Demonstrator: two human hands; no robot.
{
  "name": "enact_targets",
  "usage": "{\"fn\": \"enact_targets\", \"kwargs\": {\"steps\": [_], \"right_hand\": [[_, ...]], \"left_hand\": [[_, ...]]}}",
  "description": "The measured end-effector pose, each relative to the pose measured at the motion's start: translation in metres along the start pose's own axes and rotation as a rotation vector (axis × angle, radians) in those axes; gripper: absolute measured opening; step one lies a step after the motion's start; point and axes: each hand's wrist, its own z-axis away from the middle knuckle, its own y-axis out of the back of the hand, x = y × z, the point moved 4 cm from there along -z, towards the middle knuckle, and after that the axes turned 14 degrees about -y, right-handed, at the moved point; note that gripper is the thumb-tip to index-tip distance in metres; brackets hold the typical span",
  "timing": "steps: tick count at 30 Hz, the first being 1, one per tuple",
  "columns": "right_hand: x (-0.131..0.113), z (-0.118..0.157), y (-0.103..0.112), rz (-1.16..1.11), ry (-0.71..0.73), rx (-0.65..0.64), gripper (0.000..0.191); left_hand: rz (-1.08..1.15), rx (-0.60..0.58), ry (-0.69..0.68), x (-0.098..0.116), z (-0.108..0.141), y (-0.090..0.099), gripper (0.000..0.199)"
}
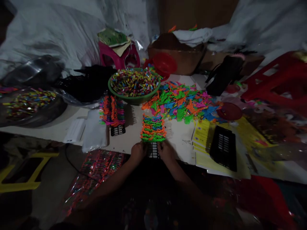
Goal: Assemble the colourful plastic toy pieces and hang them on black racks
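Observation:
A black slotted plastic tray (153, 150) lies at the table's front edge, its far part covered by neat rows of small orange, green and blue plastic pieces (153, 129). My left hand (138, 151) grips the tray's near left side with curled fingers. On the near right side my right hand (166, 150) is closed on the same tray. Beyond it spreads a loose heap of bright plastic pieces (182, 102). To the left stands another filled rack of such pieces (112, 110), with a bare slotted end facing me.
A green basin (110, 91) of small colourful parts stands behind, with a red bowl (165, 62) beside it. At right, an empty black tray (224, 148) rests on yellow printed cards (202, 132). Clear plastic bags (94, 134) lie left; a metal bowl (57, 108) stands farther left.

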Motion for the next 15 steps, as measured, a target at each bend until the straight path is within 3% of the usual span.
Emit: {"fn": "enact_targets", "kwargs": {"steps": [4, 15], "right_hand": [[0.004, 0.002, 0.002, -0.057, 0.056, -0.048, 0.021], [-0.001, -0.013, 0.002, 0.057, -0.009, -0.055, 0.022]], "left_hand": [[0.016, 0.037, 0.001, -0.003, 0.004, -0.003, 0.033], [0.107, 0.061, -0.035, -0.012, -0.013, -0.003, 0.033]]}}
